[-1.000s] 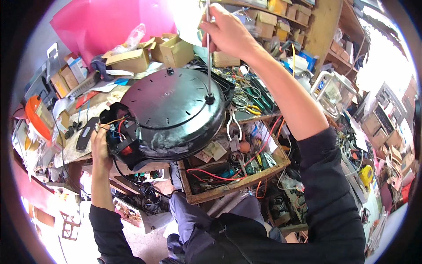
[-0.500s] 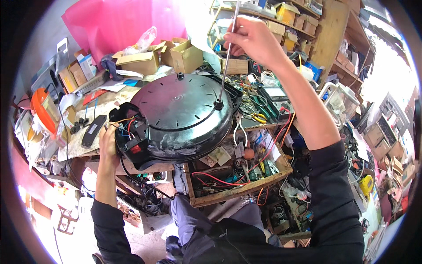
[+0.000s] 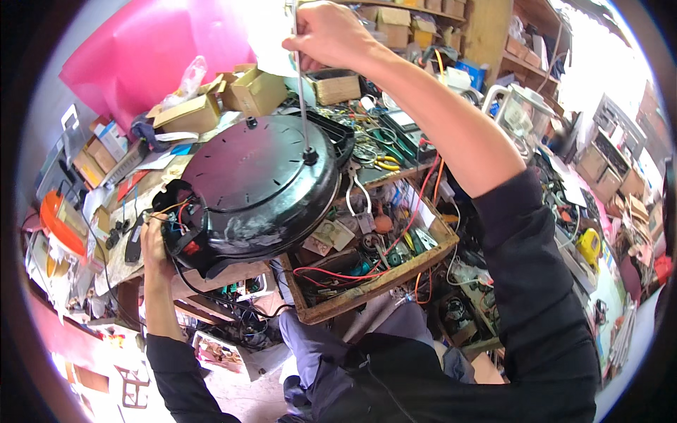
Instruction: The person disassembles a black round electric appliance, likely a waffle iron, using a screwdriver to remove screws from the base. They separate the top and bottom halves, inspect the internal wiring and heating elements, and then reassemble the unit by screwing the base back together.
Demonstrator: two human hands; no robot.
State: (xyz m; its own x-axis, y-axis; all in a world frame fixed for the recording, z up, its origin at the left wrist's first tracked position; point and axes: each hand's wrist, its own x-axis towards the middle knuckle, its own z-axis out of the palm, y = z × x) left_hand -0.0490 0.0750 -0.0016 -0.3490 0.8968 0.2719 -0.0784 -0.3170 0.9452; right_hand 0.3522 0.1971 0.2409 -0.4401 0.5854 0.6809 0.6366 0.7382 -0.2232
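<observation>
A round black appliance (image 3: 247,173), with slots and small feet on its upper face, lies on the workbench in front of me. My right hand (image 3: 331,37) is closed on a long thin screwdriver (image 3: 302,95), held nearly upright. The tool's lower end goes into a black foot (image 3: 309,156) on the right part of the appliance; the tip is hidden there. At the appliance's left side, my left hand (image 3: 154,247) grips the rim of an open housing (image 3: 189,222), where red, blue and yellow wires show. Some of its fingers are hidden.
An open wooden drawer (image 3: 381,282) of tools and red wire juts out below the bench. Pliers (image 3: 358,190) lie at its back edge. Cardboard boxes (image 3: 257,90) stand behind the appliance, and tangled tools and cables crowd its right. A black cord (image 3: 226,296) hangs from the housing.
The whole view has shifted, so the bench and appliance sit further left in the picture. The screwdriver is still in the same foot and looks more upright. Both hands keep their holds.
</observation>
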